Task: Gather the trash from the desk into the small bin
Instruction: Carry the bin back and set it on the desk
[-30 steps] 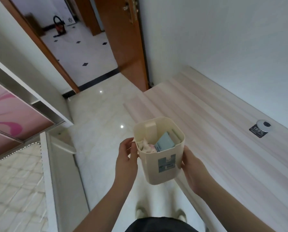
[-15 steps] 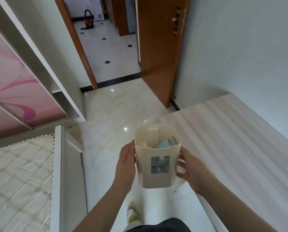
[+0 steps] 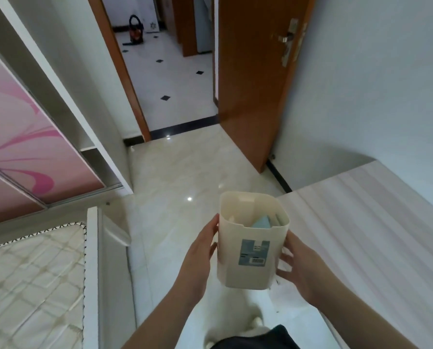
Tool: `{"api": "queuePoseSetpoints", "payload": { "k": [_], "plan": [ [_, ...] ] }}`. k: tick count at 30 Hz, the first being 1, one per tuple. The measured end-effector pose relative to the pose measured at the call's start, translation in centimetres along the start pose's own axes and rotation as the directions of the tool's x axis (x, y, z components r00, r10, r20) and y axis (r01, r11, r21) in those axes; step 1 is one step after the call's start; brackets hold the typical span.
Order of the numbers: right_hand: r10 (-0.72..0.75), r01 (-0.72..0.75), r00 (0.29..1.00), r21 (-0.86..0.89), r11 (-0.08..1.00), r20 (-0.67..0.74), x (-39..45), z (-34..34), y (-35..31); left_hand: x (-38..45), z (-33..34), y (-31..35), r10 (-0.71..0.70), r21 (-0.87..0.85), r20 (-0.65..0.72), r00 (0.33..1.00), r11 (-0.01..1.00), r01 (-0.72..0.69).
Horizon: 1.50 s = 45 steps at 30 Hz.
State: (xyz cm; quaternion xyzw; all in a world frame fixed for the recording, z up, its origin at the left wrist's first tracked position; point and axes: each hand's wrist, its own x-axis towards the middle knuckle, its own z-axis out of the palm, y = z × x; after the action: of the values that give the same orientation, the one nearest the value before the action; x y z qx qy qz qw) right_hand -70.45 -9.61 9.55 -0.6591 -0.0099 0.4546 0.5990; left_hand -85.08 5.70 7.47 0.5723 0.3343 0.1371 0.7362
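1. The small cream plastic bin (image 3: 250,250) is held upright in mid-air above the glossy tiled floor (image 3: 175,177), just left of the pale wood-grain desk (image 3: 366,235).
2. The left hand (image 3: 197,258) presses flat against its left side.
3. The right hand (image 3: 298,265) cups its right side, fingers spread.
4. A pale blue packet (image 3: 260,222) shows inside.

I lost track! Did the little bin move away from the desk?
Yes. The bin, earlier over the desk edge, now hangs left of it, over the floor.

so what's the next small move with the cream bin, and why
Probably carry it on toward the open wooden door. Both the left hand and right hand hold the small cream plastic bin off the pale wooden desk, with trash inside.
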Motion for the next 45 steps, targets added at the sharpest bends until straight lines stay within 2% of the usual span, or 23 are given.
{"api": "queuePoseSetpoints", "payload": {
  "k": [7, 14, 20, 26, 34, 41, 45],
  "plan": [
    [0.028, -0.015, 0.994, 0.118, 0.993, -0.104, 5.9, -3.2, -2.5, 7.8, 3.3, 1.8, -0.086, 0.042, 0.063, 0.994, 0.996, 0.083],
    [0.015, 0.01, 0.989, 0.164, 0.986, -0.15, 11.2, -3.0, -6.7, 15.0, 5.0, 5.9, -0.126, 0.123, 0.089, 0.988, 0.986, 0.114],
    [-0.001, 0.016, 0.991, 0.119, 0.993, -0.133, 15.0, -2.2, -8.8, 19.4, 4.3, 6.8, -0.187, 0.018, -0.043, 0.981, 0.982, 0.188],
    [0.008, 0.016, 0.984, 0.13, 0.991, -0.177, 19.4, -0.4, -11.2, 25.5, 2.0, 7.6, -0.198, 0.042, 0.028, 0.98, 0.979, 0.197],
    [-0.018, 0.058, 0.942, 0.109, 0.992, -0.335, 27.7, 4.6, -14.9, 35.9, -3.0, 10.9, -0.21, 0.088, 0.236, 0.949, 0.977, 0.194],
    [-0.124, 0.147, 0.913, 0.031, 0.989, -0.388, 32.8, 9.5, -18.9, 43.8, -7.0, 15.5, -0.228, 0.146, 0.368, 0.901, 0.972, 0.186],
    [-0.182, 0.193, 0.905, -0.011, 0.981, -0.384, 33.9, 10.6, -20.2, 47.1, -6.8, 17.0, -0.226, 0.187, 0.39, 0.893, 0.969, 0.163]
  ]
}}
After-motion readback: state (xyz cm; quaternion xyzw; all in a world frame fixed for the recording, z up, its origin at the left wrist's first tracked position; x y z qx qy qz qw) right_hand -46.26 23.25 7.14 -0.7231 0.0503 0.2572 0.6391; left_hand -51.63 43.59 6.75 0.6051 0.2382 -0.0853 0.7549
